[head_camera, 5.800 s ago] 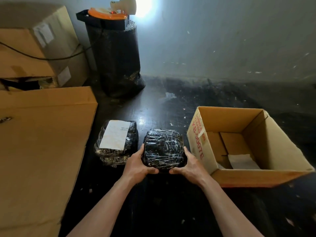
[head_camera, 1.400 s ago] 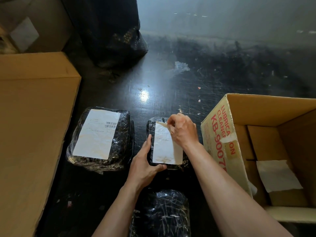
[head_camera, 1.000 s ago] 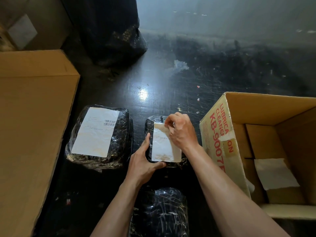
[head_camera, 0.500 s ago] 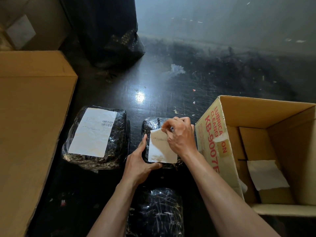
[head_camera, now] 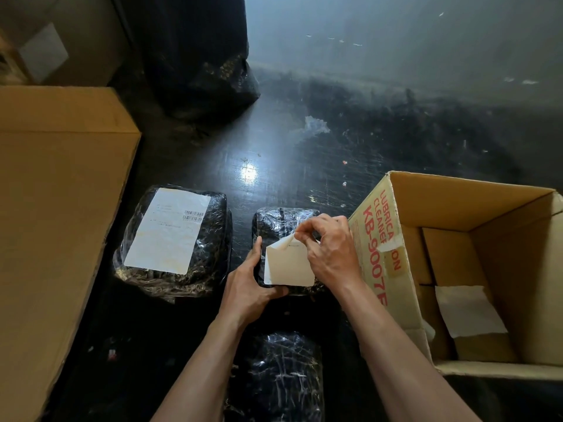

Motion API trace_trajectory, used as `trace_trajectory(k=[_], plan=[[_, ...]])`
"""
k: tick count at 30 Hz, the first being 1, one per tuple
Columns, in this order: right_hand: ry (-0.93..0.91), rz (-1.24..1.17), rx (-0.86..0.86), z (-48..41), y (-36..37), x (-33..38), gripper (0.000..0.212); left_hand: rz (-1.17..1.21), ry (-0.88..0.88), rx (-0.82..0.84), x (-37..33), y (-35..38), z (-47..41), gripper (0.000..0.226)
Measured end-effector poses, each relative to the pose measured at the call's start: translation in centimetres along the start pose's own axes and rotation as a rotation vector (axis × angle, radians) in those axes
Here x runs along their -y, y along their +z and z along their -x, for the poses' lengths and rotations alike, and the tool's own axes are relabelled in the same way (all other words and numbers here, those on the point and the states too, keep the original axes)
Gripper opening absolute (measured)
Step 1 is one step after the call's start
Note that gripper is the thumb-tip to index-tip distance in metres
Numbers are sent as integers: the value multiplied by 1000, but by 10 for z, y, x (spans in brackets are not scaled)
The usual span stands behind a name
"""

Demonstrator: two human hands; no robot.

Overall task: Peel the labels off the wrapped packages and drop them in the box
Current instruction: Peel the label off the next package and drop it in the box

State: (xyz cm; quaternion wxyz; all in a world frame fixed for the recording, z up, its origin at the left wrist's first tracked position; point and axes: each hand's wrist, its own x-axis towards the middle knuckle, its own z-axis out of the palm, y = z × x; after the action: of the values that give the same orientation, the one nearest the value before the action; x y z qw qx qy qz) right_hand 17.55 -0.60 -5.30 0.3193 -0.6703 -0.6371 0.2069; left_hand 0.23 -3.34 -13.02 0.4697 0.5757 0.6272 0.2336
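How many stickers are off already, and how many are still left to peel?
Done: one white label already lies in the open box, and the near package shows none. In hand: the right hand is peeling a label off the middle package while the left hand steadies it. Left: the left package still wears its barcode label.

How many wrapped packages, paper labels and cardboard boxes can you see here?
Wrapped packages: 3
Paper labels: 3
Cardboard boxes: 3
Total: 9
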Motion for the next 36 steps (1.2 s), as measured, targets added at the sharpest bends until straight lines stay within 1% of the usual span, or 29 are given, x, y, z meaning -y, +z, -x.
trace_trajectory(k=[4,8,15,20,25,31,36], plan=[[-13,-15,6,3,-1,1,9,3,3,0,-1,-1,1,126],[19,-73,-26,6,-11,3,14,0,4,-3,-2,0,1,127],[16,-89,13,11,-24,10,13,-12,4,-7,-5,-1,2,128],[18,-96,33,15,-31,14,16,-27,0,3,-6,-1,3,129],[-6,-73,37,19,-34,18,14,-35,-7,9,-6,-1,3,128],[45,-112,67,26,-41,21,8,-44,-3,4,-7,0,4,128],[32,-98,68,27,-42,23,10,-64,8,3,-8,-1,3,128]])
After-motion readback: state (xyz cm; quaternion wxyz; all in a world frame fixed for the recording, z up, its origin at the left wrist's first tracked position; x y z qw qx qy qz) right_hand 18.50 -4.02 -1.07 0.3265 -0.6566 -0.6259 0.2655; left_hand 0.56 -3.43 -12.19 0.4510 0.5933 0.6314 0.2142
